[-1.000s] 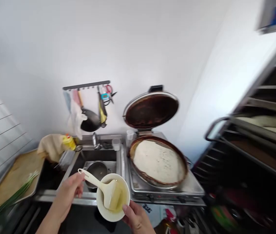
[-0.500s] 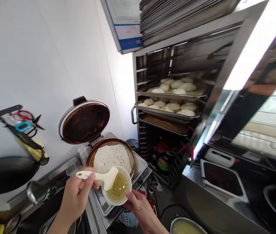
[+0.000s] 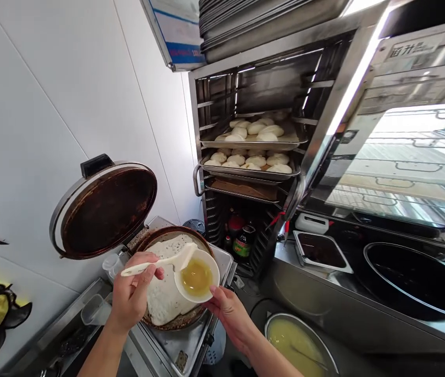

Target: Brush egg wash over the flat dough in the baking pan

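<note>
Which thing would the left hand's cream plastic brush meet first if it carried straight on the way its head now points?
Most likely the small white bowl of yellow oil: the left hand holds the cream plastic brush with its head at the bowl's near rim, pointing right. Depth is unclear.

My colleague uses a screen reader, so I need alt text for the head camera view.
The left hand holds a cream brush over a white bowl of yellow liquid gripped by the right hand, above a flatbread in an open round griddle. Behind stands a metal rack with trays of dough buns.
</note>
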The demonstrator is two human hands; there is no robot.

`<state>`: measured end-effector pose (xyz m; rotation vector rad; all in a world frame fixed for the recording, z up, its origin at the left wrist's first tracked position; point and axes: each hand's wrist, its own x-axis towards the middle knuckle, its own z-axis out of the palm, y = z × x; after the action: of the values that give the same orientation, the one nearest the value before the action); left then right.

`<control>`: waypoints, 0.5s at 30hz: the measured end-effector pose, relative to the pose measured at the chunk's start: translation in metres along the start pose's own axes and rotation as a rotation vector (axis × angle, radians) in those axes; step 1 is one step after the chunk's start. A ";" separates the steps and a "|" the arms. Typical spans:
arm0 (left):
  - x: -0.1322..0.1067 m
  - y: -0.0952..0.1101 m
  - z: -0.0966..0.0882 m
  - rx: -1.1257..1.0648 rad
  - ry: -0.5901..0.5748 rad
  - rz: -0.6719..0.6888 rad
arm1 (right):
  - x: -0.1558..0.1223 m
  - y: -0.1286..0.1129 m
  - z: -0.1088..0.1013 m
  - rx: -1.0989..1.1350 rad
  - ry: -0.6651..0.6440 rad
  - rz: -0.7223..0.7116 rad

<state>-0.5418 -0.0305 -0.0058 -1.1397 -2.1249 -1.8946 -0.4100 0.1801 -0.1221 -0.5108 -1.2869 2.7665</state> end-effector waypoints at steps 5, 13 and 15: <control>0.010 -0.021 0.007 -0.099 0.116 -0.159 | 0.021 -0.006 -0.012 0.006 0.026 0.026; 0.005 -0.093 -0.016 -0.293 0.569 -0.501 | 0.042 -0.038 -0.055 -0.005 0.051 0.035; -0.008 -0.126 -0.017 -0.266 0.588 -0.650 | 0.043 -0.048 -0.069 -0.020 0.062 0.049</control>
<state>-0.6136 -0.0446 -0.1099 0.1725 -2.0494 -2.4048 -0.4333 0.2699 -0.1391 -0.6331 -1.3067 2.7561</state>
